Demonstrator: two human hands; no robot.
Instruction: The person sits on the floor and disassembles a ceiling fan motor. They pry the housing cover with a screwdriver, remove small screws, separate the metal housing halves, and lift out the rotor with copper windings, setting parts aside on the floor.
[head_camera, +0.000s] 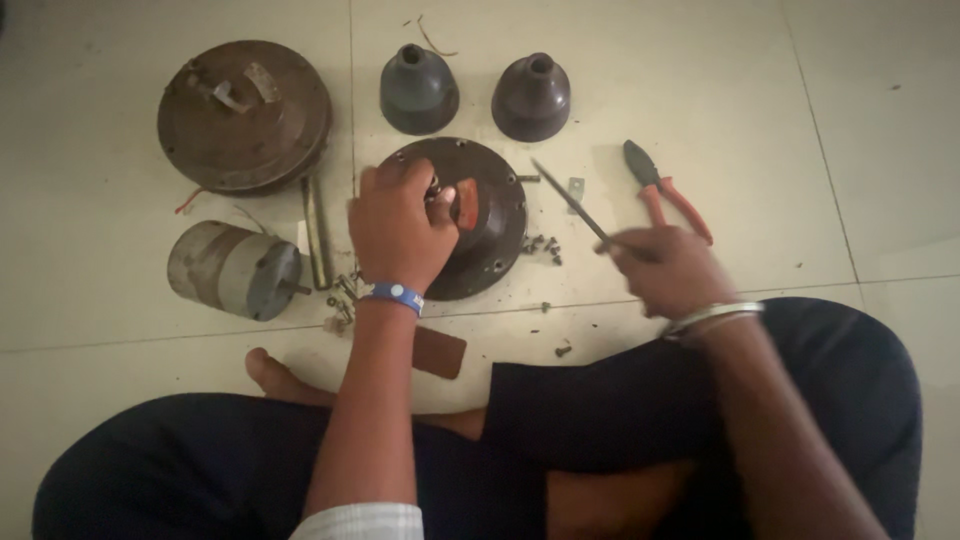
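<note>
My left hand (400, 228) rests over a round dark metal motor cover (495, 215) on the tiled floor, fingers closed around a small red-orange part (466, 203) at its centre. A thin dark rod-like tool, likely a screwdriver or file (572, 205), is gripped in my right hand (668, 268), its tip pointing up-left toward the cover. Small screws (541, 246) lie scattered beside the cover.
A second round rusty cover (243, 115) lies upper left, with a grey cylindrical motor body (235, 270) below it and a metal rod (316, 230) beside it. Two dark bell-shaped caps (418, 90) (531, 97) stand at the top. Red-handled pliers (665, 190) lie right. My crossed legs fill the bottom.
</note>
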